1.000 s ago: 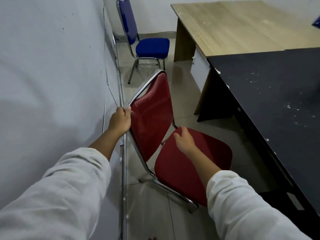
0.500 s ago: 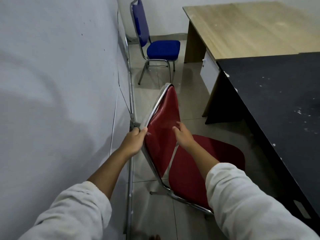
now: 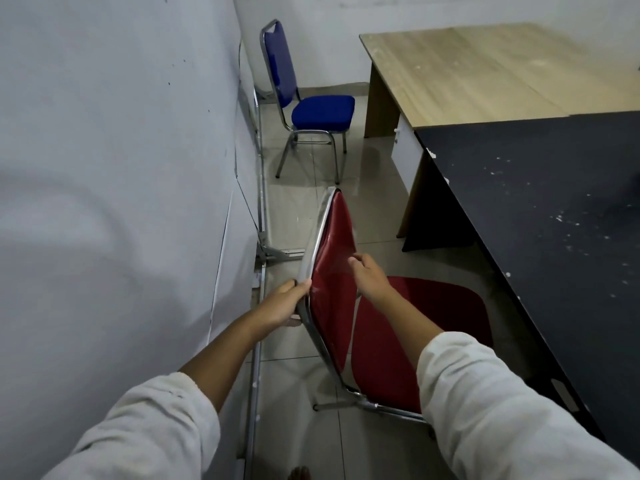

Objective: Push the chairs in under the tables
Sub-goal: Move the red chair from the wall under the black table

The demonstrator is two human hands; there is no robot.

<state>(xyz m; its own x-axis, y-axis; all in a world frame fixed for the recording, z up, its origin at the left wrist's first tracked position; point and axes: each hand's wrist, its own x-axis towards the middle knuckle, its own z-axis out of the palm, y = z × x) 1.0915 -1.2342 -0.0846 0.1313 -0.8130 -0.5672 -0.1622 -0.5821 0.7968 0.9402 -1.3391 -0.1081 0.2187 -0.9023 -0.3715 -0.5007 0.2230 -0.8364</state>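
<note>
A person's left hand (image 3: 282, 303) grips the chrome frame of the red chair (image 3: 408, 337) while the right hand (image 3: 369, 277), a second ago on the seat, now clasps the backrest's edge; the chair has turned toward the black tabletop (image 3: 540, 216), not yet under it

We are wearing a pale, off-white long-sleeved top of soft, slightly nubby cloth. The left sleeve (image 3: 145, 427) is sitting pushed up above the wrist, its cuff rumpled and carrying a few small dark specks, leaving the forearm bare. The right sleeve (image 3: 502, 403) is ending in a loose, rounded cuff partway up the forearm. Our left hand (image 3: 282, 303) and right hand (image 3: 369, 277) are wearing nothing: no gloves, rings or watch.
</note>
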